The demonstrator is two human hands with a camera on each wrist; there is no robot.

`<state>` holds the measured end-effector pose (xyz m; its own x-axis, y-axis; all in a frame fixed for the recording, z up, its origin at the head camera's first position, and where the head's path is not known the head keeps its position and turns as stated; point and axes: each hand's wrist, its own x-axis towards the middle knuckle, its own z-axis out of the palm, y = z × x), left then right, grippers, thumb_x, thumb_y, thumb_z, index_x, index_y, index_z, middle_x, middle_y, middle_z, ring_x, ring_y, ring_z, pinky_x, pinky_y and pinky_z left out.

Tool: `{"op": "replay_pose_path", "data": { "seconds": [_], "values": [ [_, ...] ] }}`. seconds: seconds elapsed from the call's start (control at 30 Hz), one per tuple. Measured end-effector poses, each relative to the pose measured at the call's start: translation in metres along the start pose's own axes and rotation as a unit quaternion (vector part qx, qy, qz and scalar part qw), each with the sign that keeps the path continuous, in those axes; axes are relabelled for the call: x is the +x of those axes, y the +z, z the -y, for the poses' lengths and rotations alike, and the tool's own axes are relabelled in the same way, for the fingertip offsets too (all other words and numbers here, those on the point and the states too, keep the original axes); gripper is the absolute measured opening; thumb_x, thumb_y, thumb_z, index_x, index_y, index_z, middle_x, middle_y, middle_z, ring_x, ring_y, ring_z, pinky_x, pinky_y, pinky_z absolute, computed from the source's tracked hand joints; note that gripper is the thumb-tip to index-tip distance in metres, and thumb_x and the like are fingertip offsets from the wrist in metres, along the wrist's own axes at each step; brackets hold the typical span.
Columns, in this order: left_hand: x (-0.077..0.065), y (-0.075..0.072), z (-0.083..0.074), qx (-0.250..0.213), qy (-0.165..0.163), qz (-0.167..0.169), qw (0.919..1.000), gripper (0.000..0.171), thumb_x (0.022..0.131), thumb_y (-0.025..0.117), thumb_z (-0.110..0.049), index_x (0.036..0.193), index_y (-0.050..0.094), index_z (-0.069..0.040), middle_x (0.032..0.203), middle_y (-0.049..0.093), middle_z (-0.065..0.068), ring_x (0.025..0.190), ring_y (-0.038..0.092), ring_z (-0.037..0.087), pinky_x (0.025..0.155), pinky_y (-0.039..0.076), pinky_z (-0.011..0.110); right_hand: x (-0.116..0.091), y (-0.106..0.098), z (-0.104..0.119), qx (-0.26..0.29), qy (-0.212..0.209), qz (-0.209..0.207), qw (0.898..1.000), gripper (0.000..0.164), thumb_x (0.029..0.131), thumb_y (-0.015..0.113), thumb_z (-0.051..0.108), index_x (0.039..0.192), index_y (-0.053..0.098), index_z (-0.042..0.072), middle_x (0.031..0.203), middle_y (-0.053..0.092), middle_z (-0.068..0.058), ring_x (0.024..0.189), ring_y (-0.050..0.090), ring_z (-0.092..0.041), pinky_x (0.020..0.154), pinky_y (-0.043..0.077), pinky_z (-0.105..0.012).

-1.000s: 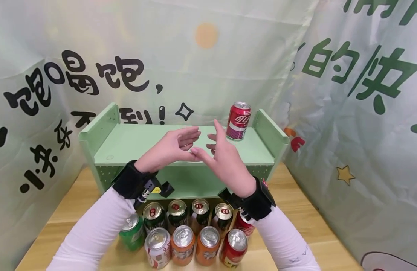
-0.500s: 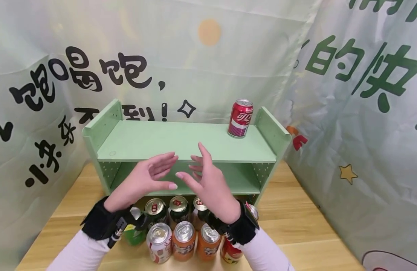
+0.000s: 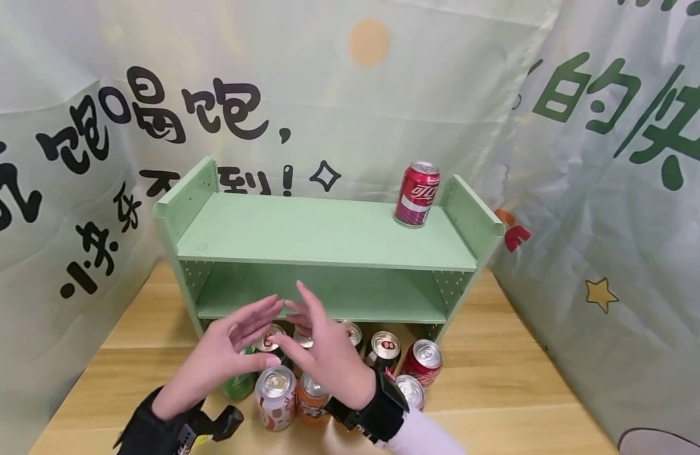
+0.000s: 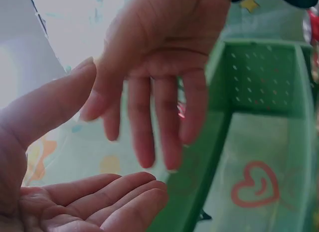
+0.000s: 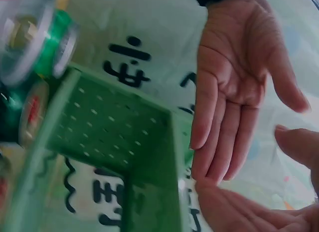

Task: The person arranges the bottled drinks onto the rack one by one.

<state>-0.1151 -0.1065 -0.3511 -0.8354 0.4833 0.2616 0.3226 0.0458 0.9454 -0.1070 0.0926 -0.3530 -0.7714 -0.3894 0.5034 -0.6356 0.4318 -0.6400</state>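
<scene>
My left hand (image 3: 230,347) and right hand (image 3: 329,354) hover over the cans in front of the green shelf (image 3: 327,230), palms facing each other, fingers extended and holding nothing. In the left wrist view the right hand (image 4: 159,82) reaches down from the top, above the left palm (image 4: 84,202). The right wrist view shows the left hand's bare palm (image 5: 232,87). Below them stand a white patterned can (image 3: 276,404), an orange can (image 3: 311,404) and a green can (image 3: 238,385), partly covered by the hands. One red can (image 3: 417,196) stands upright on the top shelf, toward the right.
Behind the front cans is a row of dark cans (image 3: 384,351), with another red can (image 3: 423,363) at its right end. All stand on a wooden table (image 3: 497,379). Printed cloth (image 3: 304,76) hangs behind and on both sides. The shelf has raised side panels (image 3: 472,212).
Both hands have come down and back from the top shelf's front edge to above the cans, drifting left in the head view. The view has shifted slightly. The red can on top stays put.
</scene>
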Motion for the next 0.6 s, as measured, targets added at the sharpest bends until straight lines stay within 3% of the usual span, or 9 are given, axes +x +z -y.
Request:
{"op": "replay_pose_path", "data": {
  "seconds": [0.17, 0.37, 0.5, 0.6],
  "values": [
    [-0.015, 0.002, 0.020, -0.014, 0.005, 0.014, 0.9998, 0.077, 0.080, 0.073, -0.002, 0.143, 0.031, 0.006, 0.142, 0.037, 0.030, 0.123, 0.047, -0.001, 0.099, 0.042, 0.018, -0.013, 0.020, -0.008, 0.011, -0.036, -0.007, 0.999, 0.076, 0.093, 0.061, 0.026, 0.149, 0.016, 0.001, 0.133, 0.054, -0.016, 0.114, 0.059, -0.021, 0.095, 0.048, -0.023],
    [-0.030, 0.004, 0.050, -0.017, 0.032, -0.003, 0.9993, 0.075, 0.078, 0.073, 0.003, 0.141, 0.032, 0.009, 0.140, 0.038, 0.032, 0.123, 0.047, -0.002, 0.098, 0.042, 0.016, -0.027, 0.043, -0.023, 0.040, -0.023, 0.007, 0.999, 0.078, 0.089, 0.065, 0.025, 0.147, 0.019, 0.000, 0.133, 0.054, -0.016, 0.118, 0.057, -0.021, 0.096, 0.048, -0.025],
    [-0.040, 0.005, 0.075, -0.037, 0.046, -0.018, 0.9981, 0.076, 0.077, 0.071, 0.007, 0.140, 0.029, 0.014, 0.140, 0.048, 0.016, 0.123, 0.048, -0.001, 0.097, 0.043, 0.016, -0.035, 0.053, -0.031, -0.040, -0.029, 0.026, 0.998, 0.082, 0.086, 0.068, 0.033, 0.146, 0.023, 0.000, 0.133, 0.055, -0.013, 0.121, 0.054, -0.020, 0.098, 0.047, -0.029],
    [-0.045, 0.007, 0.089, -0.031, 0.027, -0.034, 0.9986, 0.079, 0.076, 0.074, 0.005, 0.140, 0.029, 0.013, 0.140, 0.049, 0.012, 0.122, 0.048, -0.003, 0.097, 0.043, 0.015, -0.036, 0.055, -0.034, -0.115, -0.037, 0.037, 0.992, 0.085, 0.083, 0.071, 0.039, 0.146, 0.028, 0.002, 0.134, 0.055, -0.012, 0.119, 0.055, -0.021, 0.096, 0.048, -0.032]
  ]
}}
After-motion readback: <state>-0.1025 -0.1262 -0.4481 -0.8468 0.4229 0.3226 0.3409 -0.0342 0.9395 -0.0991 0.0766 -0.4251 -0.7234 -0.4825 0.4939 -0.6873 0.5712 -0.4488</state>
